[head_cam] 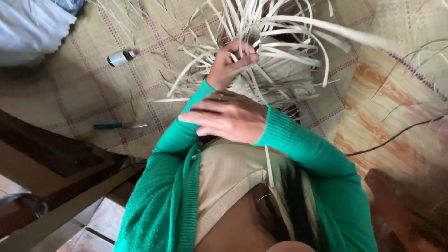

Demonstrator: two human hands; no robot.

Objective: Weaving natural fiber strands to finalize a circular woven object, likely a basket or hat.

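Pale reed strips (pixel 275 46), loose and curling, fan out over a woven checked mat (pixel 93 88) at the top of the head view, their near ends gathered in the left hand (pixel 231 63), whose fingers are curled closed around the bunch. Nearer the body than the strips, the right hand (pixel 228 116) lies flat with fingers extended and nearly together, holding nothing, resting on the green left sleeve (pixel 186 130). Left of the strips on the mat lie a small bottle (pixel 120 58) and a blue-handled knife (pixel 120 125).

Strips (pixel 275 42) cut off at top edge; left hand (pixel 231 63) fingertips buried among them.
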